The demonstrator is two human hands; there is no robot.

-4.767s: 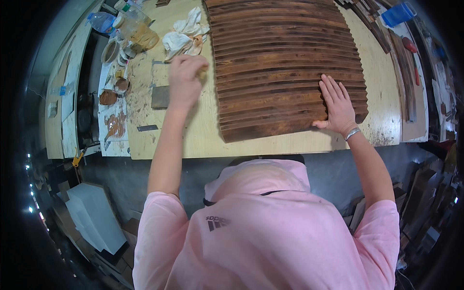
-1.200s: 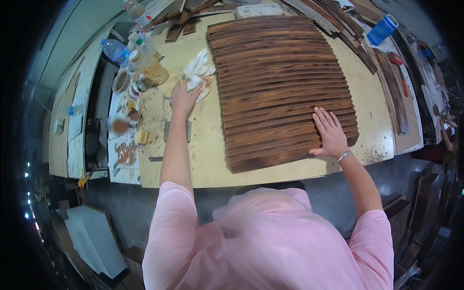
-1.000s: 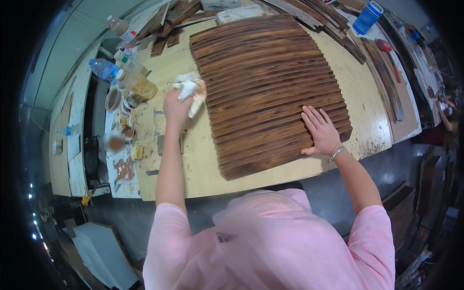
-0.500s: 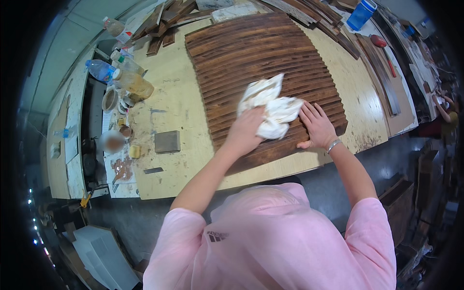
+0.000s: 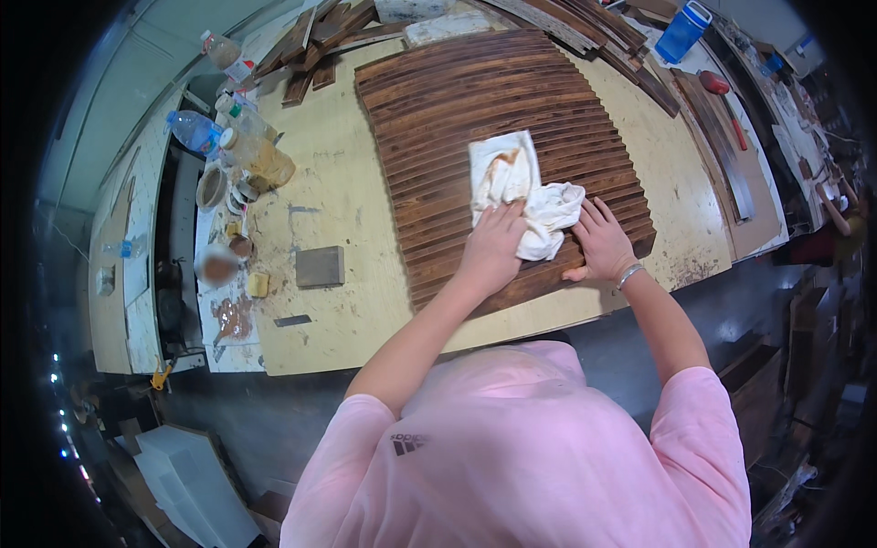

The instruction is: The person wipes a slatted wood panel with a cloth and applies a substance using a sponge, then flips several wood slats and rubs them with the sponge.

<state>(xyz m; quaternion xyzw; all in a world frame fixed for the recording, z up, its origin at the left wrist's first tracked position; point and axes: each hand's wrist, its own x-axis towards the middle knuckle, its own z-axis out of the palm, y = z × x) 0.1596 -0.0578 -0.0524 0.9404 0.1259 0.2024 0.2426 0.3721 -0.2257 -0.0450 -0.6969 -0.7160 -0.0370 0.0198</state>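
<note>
A dark brown, ridged wooden panel (image 5: 457,100) lies on the pale plywood worktop (image 5: 361,315) in front of me. On its near half rests a crumpled white cloth (image 5: 504,173) with brown stains. My left hand (image 5: 493,248) presses on the cloth's near left part, fingers bent over it. To the right, my right hand (image 5: 603,242) lies on the panel's near edge with fingers spread and thumb out. Its fingertips are beside the cloth's right end and hold nothing.
Left of the panel are a grey-brown block (image 5: 320,267), a yellow sponge (image 5: 258,285), a blurred cup (image 5: 217,265) and bottles, one with amber liquid (image 5: 260,163). Wood strips (image 5: 333,36) pile up at the back. A blue jug (image 5: 682,32) and a red-handled tool (image 5: 735,119) lie right.
My left hand has slid a little to the right with the cloth, whose far part now lies flatter. The right hand stays where it was.
</note>
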